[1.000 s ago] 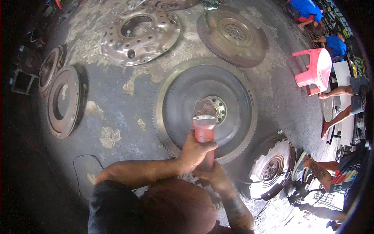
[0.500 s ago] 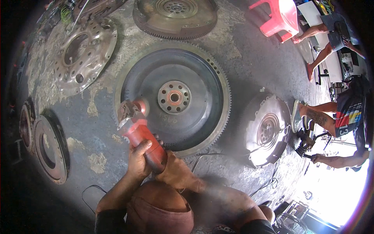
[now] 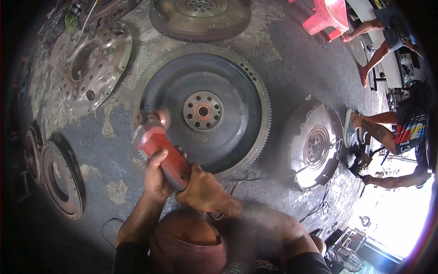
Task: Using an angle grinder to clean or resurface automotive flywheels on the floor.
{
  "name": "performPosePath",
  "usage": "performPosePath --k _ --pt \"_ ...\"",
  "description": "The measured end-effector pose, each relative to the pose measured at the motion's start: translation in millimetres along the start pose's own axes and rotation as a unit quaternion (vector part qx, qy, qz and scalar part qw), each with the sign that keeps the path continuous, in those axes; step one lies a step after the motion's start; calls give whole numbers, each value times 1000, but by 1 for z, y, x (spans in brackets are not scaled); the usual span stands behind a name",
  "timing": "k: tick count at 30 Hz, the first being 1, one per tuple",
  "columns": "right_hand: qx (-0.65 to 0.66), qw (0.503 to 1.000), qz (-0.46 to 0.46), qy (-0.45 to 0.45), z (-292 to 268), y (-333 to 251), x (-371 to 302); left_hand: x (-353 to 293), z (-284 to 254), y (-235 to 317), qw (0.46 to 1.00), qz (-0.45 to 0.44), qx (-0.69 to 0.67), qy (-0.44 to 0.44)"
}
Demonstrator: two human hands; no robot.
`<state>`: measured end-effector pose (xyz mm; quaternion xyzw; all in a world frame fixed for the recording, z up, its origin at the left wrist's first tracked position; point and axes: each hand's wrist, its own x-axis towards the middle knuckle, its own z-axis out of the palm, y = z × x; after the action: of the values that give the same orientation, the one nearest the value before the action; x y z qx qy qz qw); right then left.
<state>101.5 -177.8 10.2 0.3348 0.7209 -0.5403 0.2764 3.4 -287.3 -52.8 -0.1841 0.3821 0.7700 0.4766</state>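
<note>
Head view, hands (image 3: 157, 177) around red grinder (image 3: 165, 157), above toothed flywheel (image 3: 228, 91); hub (image 3: 195, 111) inside

Dressed in near-black and dull maroon, bare-handed

The person's left sleeve (image 3: 131, 258) and right sleeve (image 3: 308, 264) look plain and near-black, both short, leaving the left hand (image 3: 159, 176) and right hand (image 3: 203, 189) uncovered. Low in the middle is a dull maroon garment (image 3: 187, 253) with a curved, fabric-edged hem; beside it, dark cloth (image 3: 264, 266) carries a pale print, too small to make out.
</note>
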Motion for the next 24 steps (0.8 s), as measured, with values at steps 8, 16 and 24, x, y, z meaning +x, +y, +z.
performPosePath --k 8,16,24 --pt "10 998 -50 23 -17 -4 12 13 25 12 1000 -6 -1 23" --pt "117 988 -70 -79 -42 18 55 52 36 11 995 26 70 70" --pt "321 945 -30 -61 -81 9 74 95 87 15 978 134 118 110"
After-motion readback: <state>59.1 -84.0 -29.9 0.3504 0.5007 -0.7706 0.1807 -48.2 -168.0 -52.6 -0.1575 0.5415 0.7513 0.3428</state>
